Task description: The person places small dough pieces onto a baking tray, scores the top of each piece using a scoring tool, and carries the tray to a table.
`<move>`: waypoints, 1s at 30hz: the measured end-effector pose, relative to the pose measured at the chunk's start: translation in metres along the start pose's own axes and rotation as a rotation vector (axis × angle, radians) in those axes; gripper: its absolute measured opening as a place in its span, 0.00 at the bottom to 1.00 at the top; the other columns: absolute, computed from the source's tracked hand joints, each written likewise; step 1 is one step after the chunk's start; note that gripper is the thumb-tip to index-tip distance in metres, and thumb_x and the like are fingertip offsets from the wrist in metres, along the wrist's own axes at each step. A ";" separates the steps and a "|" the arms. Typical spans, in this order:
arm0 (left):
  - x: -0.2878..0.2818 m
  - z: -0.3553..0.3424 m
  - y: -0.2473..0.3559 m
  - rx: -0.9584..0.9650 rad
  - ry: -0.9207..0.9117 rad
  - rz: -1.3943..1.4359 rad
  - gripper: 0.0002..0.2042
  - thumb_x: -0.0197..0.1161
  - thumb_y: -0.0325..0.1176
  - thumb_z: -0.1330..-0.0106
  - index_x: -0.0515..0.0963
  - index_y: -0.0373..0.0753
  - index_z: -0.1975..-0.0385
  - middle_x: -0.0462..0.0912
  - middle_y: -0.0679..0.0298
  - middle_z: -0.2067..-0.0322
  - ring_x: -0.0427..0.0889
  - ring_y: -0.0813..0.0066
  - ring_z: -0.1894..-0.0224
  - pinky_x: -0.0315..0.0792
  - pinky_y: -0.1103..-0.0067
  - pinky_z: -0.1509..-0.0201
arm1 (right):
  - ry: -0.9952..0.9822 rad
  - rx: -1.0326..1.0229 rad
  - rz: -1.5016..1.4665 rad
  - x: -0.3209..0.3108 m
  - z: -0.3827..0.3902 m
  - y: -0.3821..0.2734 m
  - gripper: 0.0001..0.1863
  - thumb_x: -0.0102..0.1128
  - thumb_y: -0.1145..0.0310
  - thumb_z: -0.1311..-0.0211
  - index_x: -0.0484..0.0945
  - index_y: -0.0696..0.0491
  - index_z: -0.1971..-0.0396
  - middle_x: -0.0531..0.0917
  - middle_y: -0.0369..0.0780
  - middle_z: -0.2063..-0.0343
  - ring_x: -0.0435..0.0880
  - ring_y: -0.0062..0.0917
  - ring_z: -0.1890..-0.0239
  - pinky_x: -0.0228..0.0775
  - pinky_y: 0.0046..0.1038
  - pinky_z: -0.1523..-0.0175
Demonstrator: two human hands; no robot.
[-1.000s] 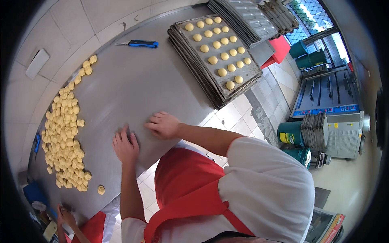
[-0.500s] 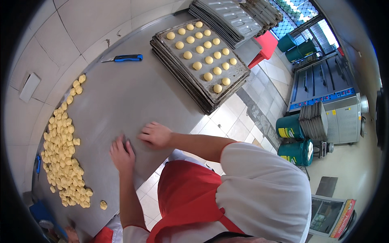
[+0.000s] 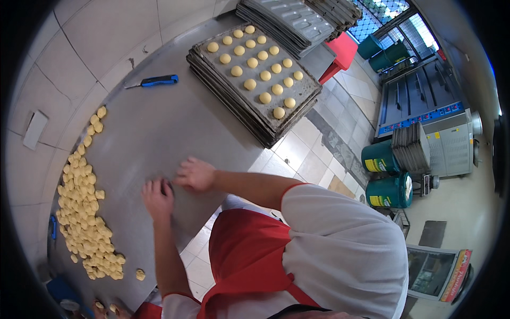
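Observation:
My left hand [image 3: 158, 201] and my right hand [image 3: 196, 174] rest side by side on the grey metal table [image 3: 154, 127], fingers curled down against its surface. Whatever lies under the palms, if anything, is hidden. To the left of them spreads a heap of pale yellow dough pieces [image 3: 85, 212], with one loose dough piece [image 3: 140, 274] apart near the front. Beyond my hands, smooth round dough balls [image 3: 265, 98] sit in rows on the top baking tray [image 3: 223, 78] of a dark stack.
A blue-handled knife [image 3: 159, 80] lies near the wall. Behind the tray stack are more stacked pans [image 3: 287, 26] and a red stool [image 3: 340, 53]. To the right stand an oven [image 3: 419, 98] and green buckets [image 3: 388, 191]. Another person's hands [image 3: 109, 309] show at the lower left.
Both hands have shifted slightly and drawn closer together, fingers more curled. The view has moved a little. At the lower left, another person's hands now show with dough pieces.

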State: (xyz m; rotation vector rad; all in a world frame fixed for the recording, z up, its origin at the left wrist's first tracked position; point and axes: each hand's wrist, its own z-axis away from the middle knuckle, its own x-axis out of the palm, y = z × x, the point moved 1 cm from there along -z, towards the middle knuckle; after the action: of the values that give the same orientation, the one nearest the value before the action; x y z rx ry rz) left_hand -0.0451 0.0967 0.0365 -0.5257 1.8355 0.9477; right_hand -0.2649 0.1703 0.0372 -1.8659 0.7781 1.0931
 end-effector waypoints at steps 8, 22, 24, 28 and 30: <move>0.005 0.056 -0.010 -0.084 0.180 0.141 0.06 0.65 0.27 0.26 0.86 0.40 0.55 0.83 0.53 0.62 0.82 0.47 0.58 0.77 0.58 0.52 | 0.114 0.172 0.040 0.010 0.073 0.022 0.18 0.71 0.64 0.40 0.83 0.44 0.49 0.82 0.36 0.57 0.80 0.34 0.48 0.72 0.41 0.42; -0.025 0.022 0.010 0.020 0.257 -0.060 0.14 0.70 0.34 0.27 0.86 0.40 0.45 0.85 0.52 0.63 0.86 0.48 0.60 0.82 0.60 0.49 | 0.064 0.340 0.046 -0.025 0.057 0.005 0.13 0.68 0.68 0.37 0.85 0.46 0.52 0.83 0.40 0.55 0.81 0.38 0.47 0.77 0.42 0.41; -0.037 0.037 0.015 0.024 0.326 -0.106 0.16 0.70 0.34 0.26 0.85 0.39 0.42 0.85 0.52 0.62 0.87 0.50 0.60 0.83 0.63 0.49 | 0.029 0.486 0.025 -0.050 0.062 -0.018 0.13 0.67 0.67 0.34 0.86 0.47 0.50 0.83 0.45 0.50 0.80 0.42 0.42 0.77 0.43 0.38; -0.016 0.043 0.032 -0.394 0.196 0.416 0.18 0.72 0.30 0.25 0.82 0.34 0.38 0.85 0.54 0.50 0.88 0.62 0.49 0.83 0.68 0.45 | -0.091 0.410 -0.335 -0.057 0.097 0.023 0.15 0.67 0.70 0.34 0.88 0.46 0.48 0.79 0.48 0.40 0.79 0.48 0.37 0.75 0.46 0.32; -0.008 0.019 0.070 -0.495 0.189 0.788 0.20 0.74 0.28 0.26 0.81 0.32 0.38 0.84 0.56 0.44 0.86 0.68 0.43 0.83 0.71 0.43 | 0.084 0.305 -0.561 -0.135 0.124 0.044 0.16 0.69 0.72 0.36 0.89 0.46 0.49 0.78 0.48 0.37 0.78 0.50 0.35 0.75 0.47 0.31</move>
State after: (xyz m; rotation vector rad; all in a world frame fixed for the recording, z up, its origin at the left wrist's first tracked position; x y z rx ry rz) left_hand -0.0806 0.1537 0.0657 -0.1613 2.0069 1.9670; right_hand -0.4074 0.2716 0.1072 -1.7215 0.3954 0.5130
